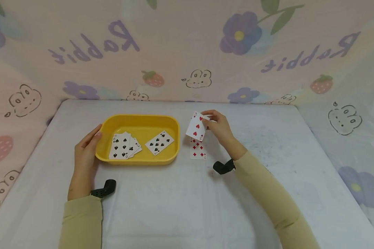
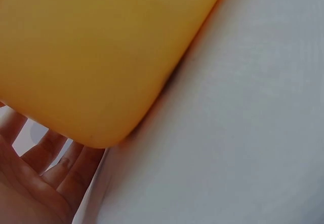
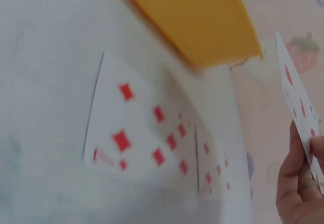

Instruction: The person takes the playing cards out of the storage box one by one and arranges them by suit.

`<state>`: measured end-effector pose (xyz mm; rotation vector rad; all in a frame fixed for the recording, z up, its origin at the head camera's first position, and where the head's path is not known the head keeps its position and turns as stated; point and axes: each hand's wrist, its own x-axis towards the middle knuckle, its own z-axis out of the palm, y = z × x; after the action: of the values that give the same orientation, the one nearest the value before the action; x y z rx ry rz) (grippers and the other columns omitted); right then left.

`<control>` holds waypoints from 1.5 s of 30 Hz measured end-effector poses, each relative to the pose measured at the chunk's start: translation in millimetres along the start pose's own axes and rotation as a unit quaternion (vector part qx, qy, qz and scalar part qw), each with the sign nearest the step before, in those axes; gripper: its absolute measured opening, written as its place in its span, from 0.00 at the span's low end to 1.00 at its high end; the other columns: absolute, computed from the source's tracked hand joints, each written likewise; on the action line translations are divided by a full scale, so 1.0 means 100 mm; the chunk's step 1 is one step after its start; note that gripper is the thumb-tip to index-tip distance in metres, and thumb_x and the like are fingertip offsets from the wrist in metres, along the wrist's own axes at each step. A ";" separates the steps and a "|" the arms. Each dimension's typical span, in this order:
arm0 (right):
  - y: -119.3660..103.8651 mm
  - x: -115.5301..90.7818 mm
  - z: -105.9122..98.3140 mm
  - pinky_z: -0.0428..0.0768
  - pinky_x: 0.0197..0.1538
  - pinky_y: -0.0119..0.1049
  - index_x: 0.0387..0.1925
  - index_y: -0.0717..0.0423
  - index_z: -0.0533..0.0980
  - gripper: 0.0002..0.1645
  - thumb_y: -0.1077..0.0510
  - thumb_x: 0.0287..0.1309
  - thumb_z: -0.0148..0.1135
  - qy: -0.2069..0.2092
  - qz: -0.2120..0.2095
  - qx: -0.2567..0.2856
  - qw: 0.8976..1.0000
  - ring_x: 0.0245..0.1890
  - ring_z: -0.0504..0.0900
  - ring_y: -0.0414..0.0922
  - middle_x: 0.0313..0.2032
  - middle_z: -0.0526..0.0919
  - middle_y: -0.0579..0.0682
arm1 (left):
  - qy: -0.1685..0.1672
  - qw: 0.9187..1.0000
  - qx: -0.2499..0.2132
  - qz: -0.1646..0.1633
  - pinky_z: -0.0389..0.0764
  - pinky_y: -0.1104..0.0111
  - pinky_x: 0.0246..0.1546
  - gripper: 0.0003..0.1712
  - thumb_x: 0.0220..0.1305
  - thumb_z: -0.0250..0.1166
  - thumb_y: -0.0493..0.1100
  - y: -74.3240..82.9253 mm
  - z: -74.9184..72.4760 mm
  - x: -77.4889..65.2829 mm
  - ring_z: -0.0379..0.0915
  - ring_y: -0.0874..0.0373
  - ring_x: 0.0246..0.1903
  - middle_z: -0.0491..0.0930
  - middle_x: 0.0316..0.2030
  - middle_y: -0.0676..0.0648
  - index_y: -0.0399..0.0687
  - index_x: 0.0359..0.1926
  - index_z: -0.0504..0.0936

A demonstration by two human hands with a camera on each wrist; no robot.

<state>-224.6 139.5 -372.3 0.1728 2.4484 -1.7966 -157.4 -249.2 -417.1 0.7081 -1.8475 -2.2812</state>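
Observation:
My right hand (image 1: 221, 129) pinches a three of hearts playing card (image 1: 196, 128) just right of the yellow tray (image 1: 137, 161). Below it on the table lies a seven of diamonds (image 1: 198, 152), its upper part covered by the held card in the head view. The right wrist view shows another red-marked card (image 3: 215, 165) beyond the seven of diamonds (image 3: 121, 140). My left hand (image 1: 85, 148) touches the tray's left side, thumb at the rim and fingers fairly straight along the outer wall. Inside the tray are a six of spades (image 1: 119, 147) atop overlapping cards and a separate seven of spades (image 1: 159, 142).
A white cloth (image 1: 162, 207) covers the table. Behind and beside it hangs a curtain (image 1: 174, 45) printed with flowers, rabbits and strawberries. Black wrist-worn devices (image 1: 223, 167) sit at both wrists, near the table surface.

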 end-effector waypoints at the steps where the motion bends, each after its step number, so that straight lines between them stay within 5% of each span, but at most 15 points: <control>1: 0.03 0.01 -0.03 0.80 0.52 0.46 0.55 0.56 0.75 0.18 0.63 0.63 0.57 0.004 0.003 -0.003 1.000 0.43 0.72 0.43 0.46 0.73 0.52 | -0.001 1.000 -0.003 0.000 0.58 0.78 0.68 0.27 0.61 0.66 0.53 0.00 0.00 0.00 0.54 0.68 0.69 0.69 0.66 0.61 0.61 0.62 0.75; 6: 0.16 0.08 -0.16 0.79 0.47 0.38 0.55 0.55 0.76 0.18 0.61 0.64 0.56 0.023 0.001 -0.034 0.999 0.47 0.70 0.45 0.53 0.74 0.55 | 0.004 1.000 -0.003 0.002 0.59 0.78 0.68 0.27 0.60 0.66 0.53 0.00 -0.02 -0.01 0.55 0.68 0.69 0.70 0.65 0.62 0.62 0.61 0.76; 12: 0.31 0.18 -0.30 0.71 0.37 0.27 0.56 0.55 0.75 0.19 0.61 0.65 0.54 0.037 0.005 -0.078 0.996 0.42 0.67 0.44 0.49 0.72 0.55 | 0.018 0.999 0.033 -0.004 0.57 0.78 0.68 0.26 0.60 0.65 0.56 0.02 -0.03 -0.01 0.54 0.68 0.69 0.69 0.65 0.63 0.65 0.61 0.76; 23: 0.49 0.43 -0.44 0.63 0.69 0.47 0.59 0.57 0.74 0.21 0.62 0.66 0.51 0.031 0.048 -0.121 0.991 0.65 0.62 0.52 0.67 0.66 0.58 | 0.010 1.000 0.002 -0.010 0.60 0.78 0.67 0.26 0.62 0.65 0.53 0.00 0.01 0.01 0.55 0.67 0.69 0.68 0.66 0.61 0.62 0.61 0.76; 26: 0.51 0.47 -0.45 0.64 0.68 0.45 0.58 0.58 0.75 0.21 0.62 0.65 0.53 0.029 0.045 -0.133 0.990 0.63 0.63 0.50 0.66 0.67 0.57 | 0.008 1.000 0.004 -0.009 0.60 0.78 0.67 0.25 0.62 0.65 0.53 0.00 0.02 0.00 0.55 0.67 0.69 0.68 0.66 0.61 0.62 0.61 0.76; 34: 0.52 0.53 -0.47 0.68 0.46 0.38 0.54 0.59 0.77 0.18 0.62 0.64 0.56 0.013 0.003 -0.228 0.974 0.44 0.66 0.49 0.48 0.75 0.59 | 0.000 1.000 0.012 0.000 0.60 0.78 0.67 0.26 0.61 0.65 0.54 -0.01 0.02 0.01 0.55 0.66 0.69 0.68 0.66 0.61 0.63 0.61 0.76; 45: 0.46 0.56 -0.38 0.71 0.57 0.49 0.52 0.65 0.77 0.17 0.64 0.62 0.59 0.031 -0.020 -0.292 0.956 0.49 0.68 0.55 0.52 0.69 0.66 | 0.005 1.000 -0.001 0.000 0.63 0.79 0.65 0.26 0.61 0.66 0.53 -0.01 0.02 0.01 0.57 0.66 0.68 0.69 0.66 0.61 0.61 0.61 0.76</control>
<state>-273.9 191.4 -412.8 0.1300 2.9125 -1.0140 -158.6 -247.8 -417.8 0.7194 -1.8404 -2.2750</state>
